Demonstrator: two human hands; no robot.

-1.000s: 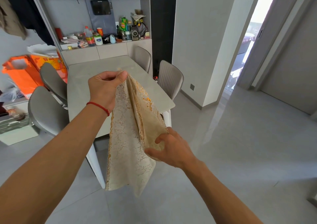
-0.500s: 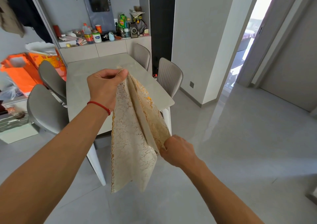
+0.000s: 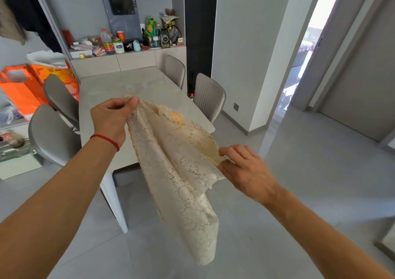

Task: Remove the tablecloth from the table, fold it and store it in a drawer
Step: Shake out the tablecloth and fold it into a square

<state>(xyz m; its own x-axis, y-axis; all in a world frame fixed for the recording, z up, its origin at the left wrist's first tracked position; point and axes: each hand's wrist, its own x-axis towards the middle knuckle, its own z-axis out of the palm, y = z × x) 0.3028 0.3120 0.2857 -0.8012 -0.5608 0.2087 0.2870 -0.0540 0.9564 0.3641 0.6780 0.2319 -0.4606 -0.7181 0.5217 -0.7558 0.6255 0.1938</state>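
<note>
The table (image 3: 119, 90) stood bare at twelve o'clock, so I judged the removal done. Folding was partway, and storing in a drawer was still left; I saw no open drawer. The tablecloth (image 3: 177, 171), cream lace with gold-orange embroidery near its upper fold, hung in the air before me in doubled layers, its tail drooping toward six o'clock above the floor. My left hand (image 3: 110, 120), at ten o'clock of the cloth, held a grip pinching the top corner. My right hand (image 3: 245, 169), at three o'clock, pinched the side edge, other fingers loosely spread.
</note>
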